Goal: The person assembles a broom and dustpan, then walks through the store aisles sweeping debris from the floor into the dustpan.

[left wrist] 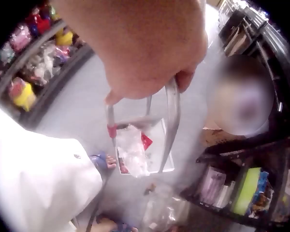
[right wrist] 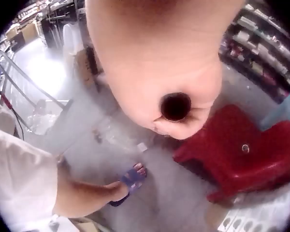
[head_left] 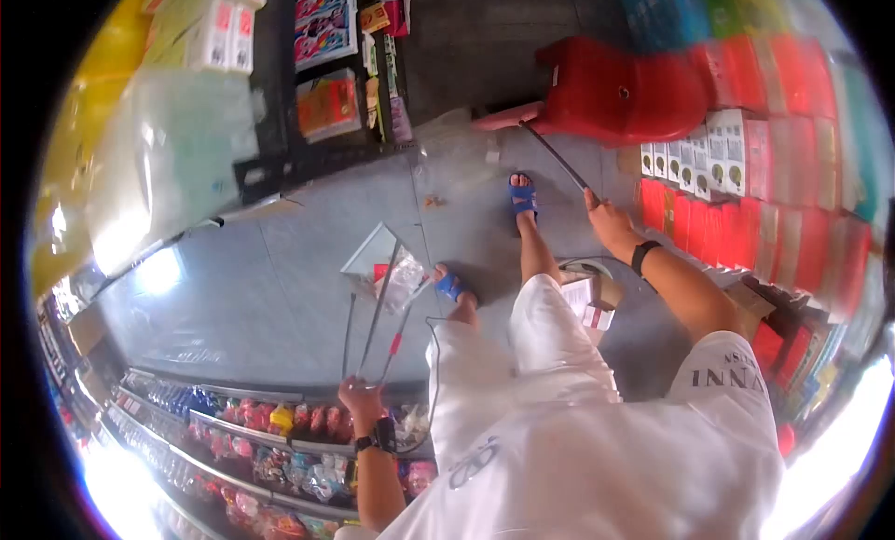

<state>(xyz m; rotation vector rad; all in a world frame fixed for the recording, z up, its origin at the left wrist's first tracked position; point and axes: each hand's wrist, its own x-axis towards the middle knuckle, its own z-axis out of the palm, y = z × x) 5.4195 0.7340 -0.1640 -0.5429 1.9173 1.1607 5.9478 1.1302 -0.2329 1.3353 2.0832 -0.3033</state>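
In the head view the left hand (head_left: 362,400) grips the top of a long metal handle that rises from a white dustpan (head_left: 365,253); clear plastic and a red scrap lie in the pan. The left wrist view shows the same hand (left wrist: 150,72) curled round the handle above the dustpan (left wrist: 168,169). The right hand (head_left: 611,225) holds a dark stick (head_left: 557,160), whose far end meets a pinkish broom head (head_left: 508,117) beside the red chair. From the right wrist, the hand (right wrist: 159,82) wraps the stick, its round end (right wrist: 175,106) facing the camera.
A red plastic chair (head_left: 620,93) stands at the far side, near stacked boxes (head_left: 718,153). Clear plastic (head_left: 447,153) and a small brown scrap (head_left: 433,202) lie on the floor. An open carton (head_left: 592,298) sits by the right leg. Shelves of packed goods (head_left: 289,419) line the left.
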